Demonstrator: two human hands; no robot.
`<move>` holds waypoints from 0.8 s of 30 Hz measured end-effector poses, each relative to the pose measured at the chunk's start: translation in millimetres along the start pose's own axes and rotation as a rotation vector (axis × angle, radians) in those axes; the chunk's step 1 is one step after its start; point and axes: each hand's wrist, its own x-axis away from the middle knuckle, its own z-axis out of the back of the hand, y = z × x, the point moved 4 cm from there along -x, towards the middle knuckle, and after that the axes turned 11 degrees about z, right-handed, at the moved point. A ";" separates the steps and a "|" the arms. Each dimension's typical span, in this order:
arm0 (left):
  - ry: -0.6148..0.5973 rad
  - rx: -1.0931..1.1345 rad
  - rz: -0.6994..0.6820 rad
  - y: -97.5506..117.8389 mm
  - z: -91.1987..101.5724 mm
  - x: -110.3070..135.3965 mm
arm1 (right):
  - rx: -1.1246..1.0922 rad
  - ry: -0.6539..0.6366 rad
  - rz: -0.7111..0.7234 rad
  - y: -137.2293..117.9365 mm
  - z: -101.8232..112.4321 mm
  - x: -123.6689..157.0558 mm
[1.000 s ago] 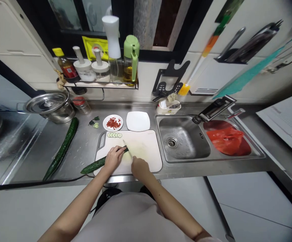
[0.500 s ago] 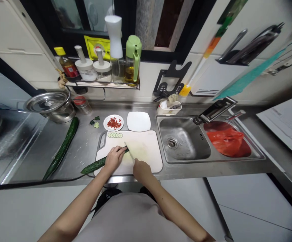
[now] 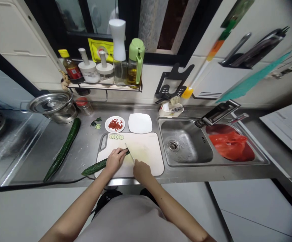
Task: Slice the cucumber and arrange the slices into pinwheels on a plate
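Note:
A dark green cucumber [image 3: 95, 167] lies slantwise over the left part of a white cutting board [image 3: 149, 143]. My left hand [image 3: 115, 160] is closed over it near its right end. In my right hand [image 3: 142, 170] is a knife [image 3: 130, 154], its thin blade against the cucumber's cut end, just right of my left fingertips. The handle is hidden in my fist. A short row of cucumber slices [image 3: 116, 136] rests at the board's upper left.
Behind the board stand a plate of red pieces [image 3: 115, 124] and a white plate [image 3: 140, 123]. Another cucumber [image 3: 63, 149] and a lidded pot [image 3: 56, 107] are at left. A sink [image 3: 186, 141], with a red bag [image 3: 228, 144] in its second basin, is at right.
The view has shifted slightly, moving the whole scene a little down and right. Both hands keep their places on the cucumber and knife; the blade stays at the cut end.

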 end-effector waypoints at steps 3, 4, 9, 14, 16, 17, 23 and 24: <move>0.004 0.007 -0.005 0.4 0.6 -0.2 | -0.005 0.003 0.009 -0.1 1.4 -4.0; 0.005 0.009 -0.007 0.9 1.1 -0.2 | -0.008 0.011 0.016 -0.5 2.5 -6.3; 0.007 0.002 -0.006 3.3 2.9 -0.6 | -0.020 0.024 0.030 -0.6 4.2 -10.8; -0.007 0.005 0.001 1.7 1.1 -1.3 | -0.020 0.001 0.027 1.1 0.9 -8.2; -0.014 0.003 0.004 0.6 0.2 -1.3 | -0.014 0.008 0.033 0.7 0.8 -10.7; -0.019 0.003 0.005 0.2 -0.1 -1.3 | -0.014 0.013 0.037 0.4 0.9 -12.6; -0.018 0.012 0.015 0.2 0.4 -1.0 | -0.021 0.041 0.035 1.8 -3.5 -23.1; -0.018 0.011 0.015 0.6 0.8 -1.0 | -0.022 0.049 0.034 2.3 -4.8 -24.0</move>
